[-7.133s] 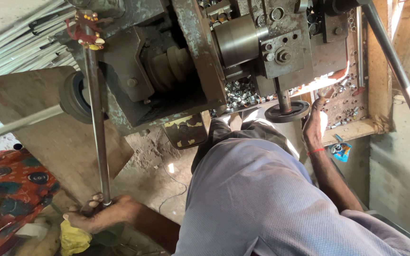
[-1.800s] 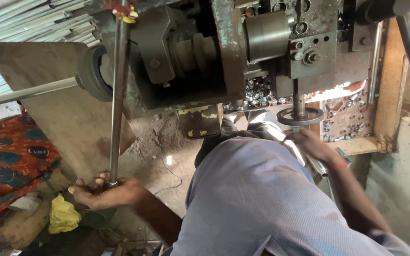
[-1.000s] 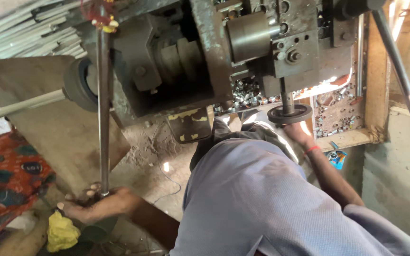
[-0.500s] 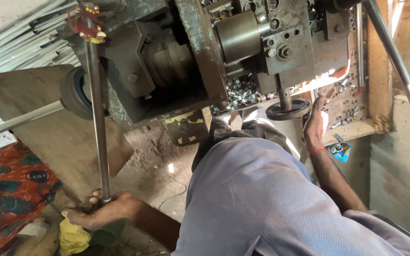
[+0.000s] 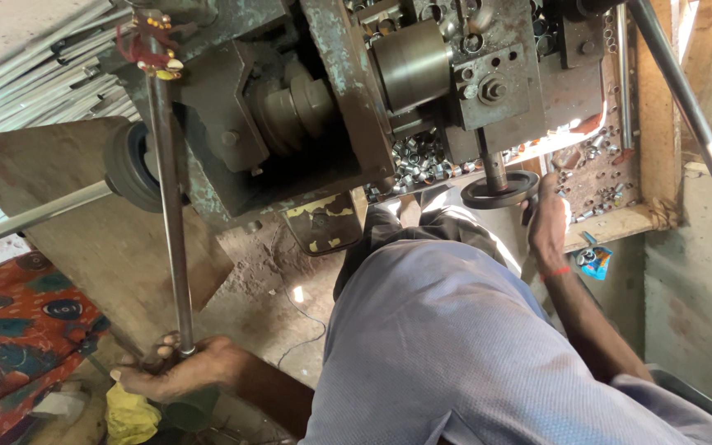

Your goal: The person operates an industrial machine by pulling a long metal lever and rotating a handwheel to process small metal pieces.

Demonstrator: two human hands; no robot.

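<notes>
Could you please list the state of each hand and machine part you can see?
left hand: closed around the lower end of the long metal lever.
long metal lever: nearly upright, gripped.
right hand: resting against the black handwheel.
black handwheel: mounted under the machine.
small metal rings: heaped loose.

Yellow rag [image 5: 132,416], patterned red cloth [image 5: 22,317], blue packet [image 5: 593,259].

This is a small metal workshop. A heavy, worn iron machine [image 5: 323,107] with a handwheel [image 5: 500,189] fills the view, small metal rings [image 5: 418,161] lie heaped beside it, steel rods [image 5: 35,74] are stacked behind, and the floor [image 5: 265,288] is bare dirt.
</notes>
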